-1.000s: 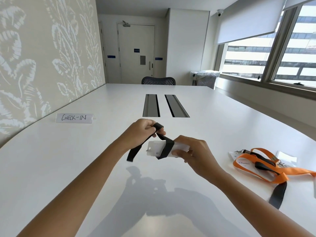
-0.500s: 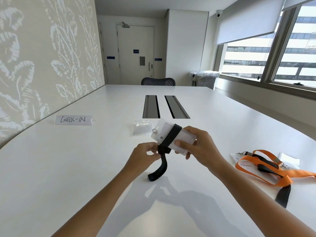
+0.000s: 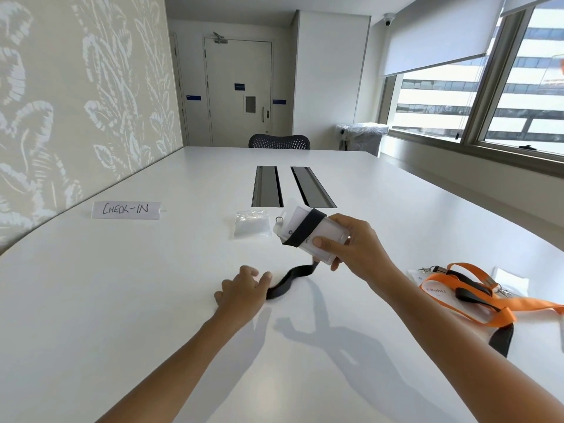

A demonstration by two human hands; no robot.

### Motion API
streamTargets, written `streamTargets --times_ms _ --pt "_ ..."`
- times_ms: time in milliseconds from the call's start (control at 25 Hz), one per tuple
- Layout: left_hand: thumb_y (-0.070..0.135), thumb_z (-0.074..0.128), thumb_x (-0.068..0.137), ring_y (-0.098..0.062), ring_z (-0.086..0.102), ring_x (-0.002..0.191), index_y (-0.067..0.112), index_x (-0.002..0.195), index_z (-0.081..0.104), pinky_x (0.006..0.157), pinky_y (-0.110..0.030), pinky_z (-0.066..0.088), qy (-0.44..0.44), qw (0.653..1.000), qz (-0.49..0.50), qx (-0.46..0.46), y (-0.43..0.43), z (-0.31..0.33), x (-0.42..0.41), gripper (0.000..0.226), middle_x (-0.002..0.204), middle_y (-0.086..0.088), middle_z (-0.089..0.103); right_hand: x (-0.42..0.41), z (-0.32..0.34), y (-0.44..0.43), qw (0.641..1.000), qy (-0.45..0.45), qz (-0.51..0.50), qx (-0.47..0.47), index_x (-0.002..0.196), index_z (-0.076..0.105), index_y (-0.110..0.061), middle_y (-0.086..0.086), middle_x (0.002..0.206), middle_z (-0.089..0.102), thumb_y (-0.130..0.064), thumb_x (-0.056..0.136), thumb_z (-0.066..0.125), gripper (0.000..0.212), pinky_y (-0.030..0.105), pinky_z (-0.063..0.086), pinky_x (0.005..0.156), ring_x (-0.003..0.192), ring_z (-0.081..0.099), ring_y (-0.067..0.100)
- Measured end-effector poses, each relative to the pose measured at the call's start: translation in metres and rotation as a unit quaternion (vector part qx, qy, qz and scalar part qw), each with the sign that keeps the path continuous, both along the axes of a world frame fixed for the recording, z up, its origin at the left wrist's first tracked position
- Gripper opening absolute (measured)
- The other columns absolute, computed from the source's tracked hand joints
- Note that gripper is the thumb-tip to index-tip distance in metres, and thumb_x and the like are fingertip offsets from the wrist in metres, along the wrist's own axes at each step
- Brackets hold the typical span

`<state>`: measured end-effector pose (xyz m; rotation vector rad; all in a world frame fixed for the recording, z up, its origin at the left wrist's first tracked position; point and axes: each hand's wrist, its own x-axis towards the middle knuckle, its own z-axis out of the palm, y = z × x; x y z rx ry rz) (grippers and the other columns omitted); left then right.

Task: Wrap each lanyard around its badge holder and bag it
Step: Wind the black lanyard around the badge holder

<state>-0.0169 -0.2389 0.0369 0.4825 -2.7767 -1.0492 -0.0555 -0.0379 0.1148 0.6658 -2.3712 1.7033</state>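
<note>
My right hand [image 3: 357, 245] holds a clear badge holder [image 3: 293, 219] tilted above the white table [image 3: 122, 300]. A black lanyard [image 3: 305, 228] is wound as a band around the holder's middle. Its loose tail [image 3: 288, 279] hangs down and lies on the table. My left hand [image 3: 244, 291] rests on the table with fingers apart, its fingertips right beside the tail's end and holding nothing. A small clear plastic bag [image 3: 251, 224] lies flat just beyond the holder.
An orange lanyard [image 3: 470, 303] and another black lanyard [image 3: 476, 293] lie tangled over badge holders [image 3: 433, 291] at the right. A "CHECK-IN" sign [image 3: 125, 209] stands at the left. Two cable slots [image 3: 267, 186] are set into the table's middle.
My left hand has let go of the lanyard tail and dropped to the table. The tail now lies loose on the surface. The right hand keeps the holder raised.
</note>
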Motion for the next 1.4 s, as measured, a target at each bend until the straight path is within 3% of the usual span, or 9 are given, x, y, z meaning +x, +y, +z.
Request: streamTargets --times_ms 120,200,400,520,680,880,1080,1280,1400 --pt "0.030 0.048 0.097 -0.020 0.051 0.114 0.019 0.123 0.049 0.094 -0.022 0.038 0.149 0.984 -0.073 0.068 0.006 0.006 0.003 0.028 0.111 0.009 0.060 0.000 0.003 -0.001 1.000 -0.009 0.019 0.002 0.102 0.065 -0.008 0.015 0.083 0.071 -0.007 0.084 0.074 0.021 0.024 0.048 0.043 0.061 0.072 0.027" --pt "0.020 0.050 0.096 -0.013 0.054 0.112 0.019 0.126 0.049 0.084 -0.011 0.039 0.186 0.965 -0.141 0.123 0.018 0.014 0.003 0.030 0.119 0.009 0.059 0.000 0.008 -0.001 0.999 -0.007 0.039 0.012 0.100 0.066 -0.010 0.016 0.082 0.071 -0.006 0.083 0.074 0.019 0.024 0.048 0.042 0.062 0.072 0.029" --pt "0.031 0.049 0.098 -0.012 0.046 0.127 0.023 0.136 0.036 0.106 -0.032 0.036 0.163 0.935 -0.209 0.234 0.052 0.025 -0.001 0.041 0.134 0.006 0.050 0.000 0.026 -0.002 0.997 0.020 0.066 0.043 0.099 0.069 -0.011 0.014 0.085 0.071 -0.010 0.081 0.077 0.020 0.033 0.053 0.048 0.061 0.066 0.034" --pt "0.031 0.053 0.097 -0.012 0.056 0.110 0.028 0.124 0.044 0.095 -0.030 0.044 0.179 0.921 -0.214 0.273 0.063 0.033 -0.004 0.029 0.109 0.010 0.061 0.003 0.034 0.002 0.995 0.004 0.093 0.033 0.097 0.071 -0.011 0.012 0.081 0.072 -0.011 0.080 0.078 0.019 0.029 0.052 0.046 0.060 0.066 0.029" --pt "0.032 0.054 0.096 -0.013 0.069 0.081 0.014 0.108 0.055 0.072 -0.020 0.045 0.224 0.921 -0.187 0.257 0.070 0.042 -0.001 0.022 0.082 0.007 0.065 0.005 0.041 0.014 0.996 -0.010 0.085 0.022 0.093 0.071 -0.015 0.006 0.077 0.070 -0.010 0.080 0.077 0.016 0.027 0.051 0.046 0.062 0.064 0.024" --pt "0.028 0.056 0.095 -0.008 0.054 0.049 0.022 0.107 0.046 0.049 -0.014 0.041 0.247 0.927 -0.150 0.240 0.072 0.044 0.009 0.017 0.068 0.008 0.057 0.002 0.048 0.030 0.997 -0.019 0.077 0.009 0.098 0.069 -0.011 0.012 0.083 0.073 -0.007 0.081 0.076 0.019 0.025 0.049 0.043 0.067 0.072 0.032" --pt "0.025 0.054 0.097 -0.008 0.043 0.045 0.021 0.096 0.051 0.047 -0.018 0.038 0.222 0.929 -0.149 0.256 0.073 0.040 0.013 0.005 0.068 0.005 0.055 0.001 0.041 0.033 0.998 -0.015 0.056 0.001 0.097 0.068 -0.011 0.009 0.079 0.073 -0.005 0.081 0.075 0.018 0.025 0.048 0.042 0.065 0.072 0.031" --pt "0.022 0.045 0.100 -0.006 0.041 0.043 0.017 0.079 0.065 0.050 -0.023 0.041 0.196 0.932 -0.158 0.260 0.072 0.045 0.020 0.029 0.057 0.012 0.050 -0.001 0.029 0.032 0.999 0.040 -0.024 0.015 0.098 0.066 -0.014 0.015 0.084 0.071 -0.005 0.083 0.072 0.019 0.028 0.045 0.045 0.062 0.071 0.027" --pt "0.022 0.045 0.100 -0.007 0.040 0.041 0.016 0.078 0.067 0.049 -0.019 0.039 0.170 0.930 -0.152 0.287 0.072 0.049 0.022 0.032 0.052 0.013 0.049 -0.003 0.016 0.029 0.987 0.096 -0.100 0.079 0.100 0.066 -0.018 0.006 0.078 0.068 -0.010 0.083 0.072 0.020 0.020 0.043 0.048 0.052 0.060 0.013"
